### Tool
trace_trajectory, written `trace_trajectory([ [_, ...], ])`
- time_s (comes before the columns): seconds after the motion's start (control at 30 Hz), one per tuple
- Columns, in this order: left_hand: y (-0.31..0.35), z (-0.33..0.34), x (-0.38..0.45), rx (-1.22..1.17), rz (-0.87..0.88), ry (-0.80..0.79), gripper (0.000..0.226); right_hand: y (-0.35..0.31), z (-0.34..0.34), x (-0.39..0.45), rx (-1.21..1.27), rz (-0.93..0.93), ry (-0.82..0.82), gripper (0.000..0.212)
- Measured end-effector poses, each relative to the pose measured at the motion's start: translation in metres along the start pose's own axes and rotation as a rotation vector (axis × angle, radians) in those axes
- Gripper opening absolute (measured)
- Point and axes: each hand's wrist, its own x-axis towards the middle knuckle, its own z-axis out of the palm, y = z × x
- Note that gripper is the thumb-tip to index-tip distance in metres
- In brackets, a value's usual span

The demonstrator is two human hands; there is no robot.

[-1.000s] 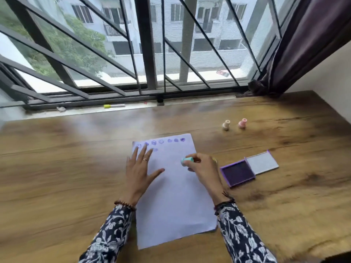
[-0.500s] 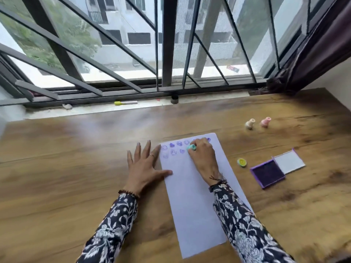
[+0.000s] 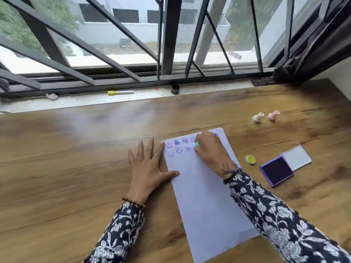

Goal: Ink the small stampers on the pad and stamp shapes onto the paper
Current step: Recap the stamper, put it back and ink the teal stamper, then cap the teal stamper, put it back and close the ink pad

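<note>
- Right hand (image 3: 209,149) gripping mint stamper (image 3: 195,144), pressing it onto paper (image 3: 205,196).
- Left hand (image 3: 147,168) lying flat, fingers spread, thumb touching the paper's edge.

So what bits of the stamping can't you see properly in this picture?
- Head view: the right hand grips the mint stamper; its face and any mark beneath are hidden.
- The hand also covers part of the top row on the paper.
- Cream stamper and pink stamper: designs too small.
- Paper's near edge: cut off by the frame.
</note>
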Motion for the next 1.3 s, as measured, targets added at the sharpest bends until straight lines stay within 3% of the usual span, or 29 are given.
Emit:
trace_trajectory([
  [0.1, 0.002, -0.001, -0.001, 0.011, -0.001, -0.004, 0.1, -0.002, 0.001, 0.001, -0.087, -0.052, -0.013, 0.026],
  [0.2, 0.003, -0.003, 0.0, 0.005, -0.013, -0.011, 0.1, -0.002, -0.003, 0.002, -0.043, -0.063, -0.031, 0.013],
  [0.3, 0.005, -0.005, -0.001, 0.019, -0.022, -0.016, 0.101, 0.01, -0.016, 0.005, 0.224, 0.039, -0.067, 0.009],
  [0.47, 0.004, -0.008, 0.002, -0.062, -0.057, -0.02, 0.098, 0.055, -0.045, -0.014, 0.771, 0.265, 0.147, 0.007],
  [0.63, 0.032, -0.01, 0.004, -0.08, -0.127, 0.113, 0.089, 0.119, -0.066, -0.049, 1.083, 0.348, 0.085, 0.008],
  [0.73, 0.09, 0.008, 0.005, -0.059, 0.082, 0.208, 0.068, 0.155, -0.071, -0.066, 1.165, 0.362, 0.05, 0.006],
  [0.87, 0.179, 0.048, 0.009, -0.037, 0.367, 0.071, 0.045, 0.197, -0.067, -0.077, 1.211, 0.396, 0.02, 0.008],
  [1.1, 0.233, 0.079, 0.029, 0.058, 0.39, -0.071, 0.031, 0.232, -0.06, -0.086, 1.273, 0.398, -0.003, 0.005],
  [1.17, 0.237, 0.077, 0.029, -0.08, 0.355, -0.059, 0.023, 0.234, -0.06, -0.089, 1.264, 0.372, 0.0, 0.006],
  [1.3, 0.251, 0.068, 0.023, -0.833, -0.045, -0.105, 0.014, 0.23, -0.062, -0.093, 1.17, 0.241, 0.03, 0.018],
])
